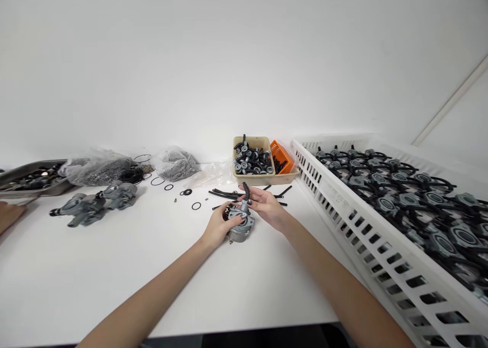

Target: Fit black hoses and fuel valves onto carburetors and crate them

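My left hand (220, 224) is wrapped round a grey metal carburetor body (241, 227), held just above the white table (114, 266). My right hand (267, 205) pinches a short black rubber tube (246, 189) that stands up from the top of the carburetor. Several more black tubes (224, 193) lie on the table just beyond my hands.
A beige bin (254, 161) of black and silver parts and an orange basket (281, 157) stand behind. A long white crate (381, 236) of finished carburetors fills the right. Two grey carburetors (95, 203), bags of small parts (101, 167), black O-rings (195, 205) and a metal tray (26, 177) lie left.
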Demonstrator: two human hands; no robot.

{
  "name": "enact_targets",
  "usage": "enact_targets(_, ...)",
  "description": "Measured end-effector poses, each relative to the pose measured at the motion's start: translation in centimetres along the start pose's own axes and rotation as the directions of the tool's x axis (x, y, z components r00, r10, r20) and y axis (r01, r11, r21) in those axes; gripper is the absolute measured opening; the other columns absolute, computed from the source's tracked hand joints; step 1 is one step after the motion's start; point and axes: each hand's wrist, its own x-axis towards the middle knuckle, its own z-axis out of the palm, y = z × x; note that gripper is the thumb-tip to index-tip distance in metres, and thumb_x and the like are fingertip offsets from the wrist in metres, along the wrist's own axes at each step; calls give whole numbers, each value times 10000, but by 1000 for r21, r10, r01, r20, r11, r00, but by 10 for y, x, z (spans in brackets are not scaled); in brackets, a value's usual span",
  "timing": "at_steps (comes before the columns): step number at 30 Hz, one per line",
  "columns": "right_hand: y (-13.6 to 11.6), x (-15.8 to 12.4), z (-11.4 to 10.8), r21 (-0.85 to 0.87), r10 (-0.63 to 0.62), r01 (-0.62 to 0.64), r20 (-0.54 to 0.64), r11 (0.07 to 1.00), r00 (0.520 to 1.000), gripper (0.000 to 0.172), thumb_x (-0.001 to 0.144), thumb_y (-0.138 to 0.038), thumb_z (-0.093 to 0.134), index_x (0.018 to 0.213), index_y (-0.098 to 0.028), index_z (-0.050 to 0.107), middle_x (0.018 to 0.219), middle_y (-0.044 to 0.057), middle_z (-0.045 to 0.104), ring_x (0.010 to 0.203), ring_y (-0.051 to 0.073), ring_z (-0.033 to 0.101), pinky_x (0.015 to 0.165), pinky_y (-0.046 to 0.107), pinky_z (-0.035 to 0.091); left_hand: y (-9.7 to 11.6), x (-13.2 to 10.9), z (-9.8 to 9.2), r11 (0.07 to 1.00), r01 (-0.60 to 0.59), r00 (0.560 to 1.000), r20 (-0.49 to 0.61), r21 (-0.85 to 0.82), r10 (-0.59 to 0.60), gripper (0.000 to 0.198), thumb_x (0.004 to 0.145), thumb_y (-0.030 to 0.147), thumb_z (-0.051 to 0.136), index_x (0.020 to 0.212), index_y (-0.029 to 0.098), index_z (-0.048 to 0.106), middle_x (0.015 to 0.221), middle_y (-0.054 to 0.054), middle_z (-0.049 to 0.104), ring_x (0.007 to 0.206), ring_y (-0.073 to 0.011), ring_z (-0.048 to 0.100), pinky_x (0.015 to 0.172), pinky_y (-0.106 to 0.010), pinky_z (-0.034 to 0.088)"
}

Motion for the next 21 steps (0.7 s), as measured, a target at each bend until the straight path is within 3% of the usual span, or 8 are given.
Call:
enact_targets(9,8,4,2,-100,13,-25,-114,995,993,542,605,-317,833,1113,-223,670,864,16,640,911,178,578,895,343,409,-1,0,0,996,-37,999,1,84,37,402,634,375,779,925,133,642,874,-81,695,820,-228,625,767,-329,463)
enact_targets(14,7,3,9,-88,-24,9,-172,996,985,492,588,-297,839,1048,-211,688,928,22,660,925,172,585,887,317,428,1,-1,1,994,-30,999,-14,108,32,402,639,365,776,931,126,637,894,-89,700,836,-236,629,779,-331,467)
enact_targets(17,6,3,12,-56,0,-8,-146,998,989,521,602,-284,833,1091,-223,663,978,35,692,912,182,618,878,338,453,1,-1,1,991,-33,999,-14,133,35,413,637,366,780,939,123,636,879,-85,698,809,-227,623,762,-324,462)
enact_targets(21,5,3,12,-23,10,-12,-99,1000,995,544,626,-313,821,1127,-196,644,882,37,718,870,195,645,889,363,454,0,0,0,995,-26,1000,-4,100,27,432,630,371,784,956,125,644,878,-89,693,828,-238,618,758,-327,458)
